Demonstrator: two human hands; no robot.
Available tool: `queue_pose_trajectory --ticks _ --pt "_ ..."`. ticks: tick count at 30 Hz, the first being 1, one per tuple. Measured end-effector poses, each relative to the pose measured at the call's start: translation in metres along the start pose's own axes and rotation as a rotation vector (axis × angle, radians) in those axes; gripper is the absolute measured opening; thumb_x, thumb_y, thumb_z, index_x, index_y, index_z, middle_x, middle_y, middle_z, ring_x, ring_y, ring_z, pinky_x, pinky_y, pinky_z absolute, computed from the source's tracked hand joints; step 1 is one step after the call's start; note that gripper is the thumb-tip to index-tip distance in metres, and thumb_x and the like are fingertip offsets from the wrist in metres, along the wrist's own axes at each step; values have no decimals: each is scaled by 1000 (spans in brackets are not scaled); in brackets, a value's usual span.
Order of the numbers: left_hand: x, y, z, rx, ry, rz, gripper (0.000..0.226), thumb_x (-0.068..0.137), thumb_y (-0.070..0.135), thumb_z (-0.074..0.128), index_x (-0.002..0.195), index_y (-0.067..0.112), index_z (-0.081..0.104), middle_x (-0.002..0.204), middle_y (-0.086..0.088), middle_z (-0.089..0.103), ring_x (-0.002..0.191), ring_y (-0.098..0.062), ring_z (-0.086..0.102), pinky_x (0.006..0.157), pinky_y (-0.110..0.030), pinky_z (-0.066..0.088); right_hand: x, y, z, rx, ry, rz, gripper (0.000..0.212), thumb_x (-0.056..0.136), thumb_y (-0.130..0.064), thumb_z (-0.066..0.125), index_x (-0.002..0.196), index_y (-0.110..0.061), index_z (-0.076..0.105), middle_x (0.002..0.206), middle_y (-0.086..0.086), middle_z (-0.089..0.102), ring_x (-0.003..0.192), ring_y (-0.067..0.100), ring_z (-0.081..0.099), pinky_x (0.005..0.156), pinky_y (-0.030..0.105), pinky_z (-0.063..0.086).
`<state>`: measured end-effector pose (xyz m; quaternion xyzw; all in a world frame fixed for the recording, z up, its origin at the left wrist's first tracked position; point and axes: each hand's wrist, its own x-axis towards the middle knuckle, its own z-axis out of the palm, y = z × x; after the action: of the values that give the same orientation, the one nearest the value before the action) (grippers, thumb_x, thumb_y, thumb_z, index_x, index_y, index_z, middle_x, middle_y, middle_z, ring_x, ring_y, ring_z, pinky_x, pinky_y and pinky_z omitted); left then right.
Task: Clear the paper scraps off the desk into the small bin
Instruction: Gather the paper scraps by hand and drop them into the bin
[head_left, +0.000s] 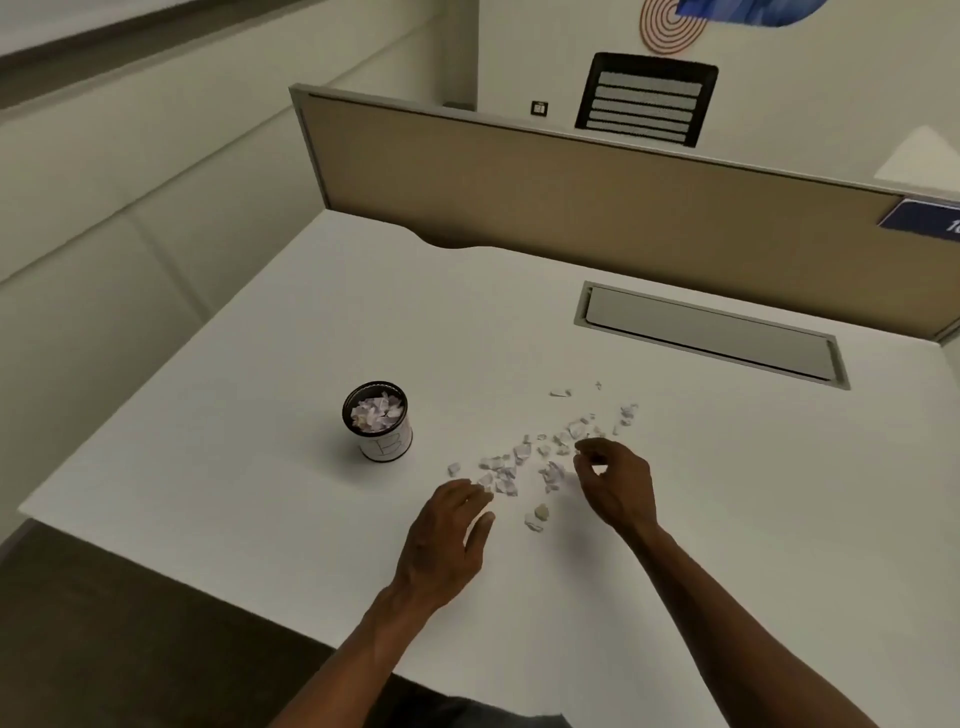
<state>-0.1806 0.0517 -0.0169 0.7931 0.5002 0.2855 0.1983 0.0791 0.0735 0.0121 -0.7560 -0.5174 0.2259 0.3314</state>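
Several small white paper scraps (524, 462) lie scattered on the white desk (260, 467), in a loose band from the middle toward the right. A small round bin (377, 422) with a black rim and a white label stands to their left, with scraps inside it. My left hand (447, 535) rests palm down on the desk, its fingertips touching the near left scraps. My right hand (615, 480) hovers at the right side of the pile with fingers curled and thumb and forefinger pinched together; whether a scrap sits between them is unclear.
A tan partition panel (571, 208) runs along the desk's far edge. A grey cable-tray lid (711, 332) is set into the desk at the back right. The desk's left and near edges drop to a dark floor.
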Motion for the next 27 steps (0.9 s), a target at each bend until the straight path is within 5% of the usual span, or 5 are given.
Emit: queue_pose_trajectory --ticks 6,10,21,27 --pt "-27 6 40 80 -73 29 46 95 35 61 138 19 58 142 -2 58 133 -20 52 109 -39 47 -4 45 -29 -130 49 187 29 87 -25 68 115 -19 70 115 7 70 102 23 66 89 30 46" --pt "-40 -9 48 201 -72 37 56 98 45 45 147 17 47 155 -5 43 144 -21 37 117 -42 32 14 50 -44 -169 27 176 38 87 -24 66 125 -18 65 128 9 64 112 25 62 93 32 45" --pt "-28 -16 59 247 -131 19 64 99 52 40 153 17 37 165 -2 25 153 -18 20 123 -45 19 82 42 -56 -518 -396 -48 63 102 -20 45 158 -12 18 166 13 12 152 30 17 120 42 29" --pt "-31 -19 61 241 -130 19 64 100 50 42 156 21 31 168 1 15 154 -17 17 123 -44 18 65 48 -39 -504 -334 -177 46 99 -13 44 145 -11 45 158 11 35 145 31 31 113 40 38"
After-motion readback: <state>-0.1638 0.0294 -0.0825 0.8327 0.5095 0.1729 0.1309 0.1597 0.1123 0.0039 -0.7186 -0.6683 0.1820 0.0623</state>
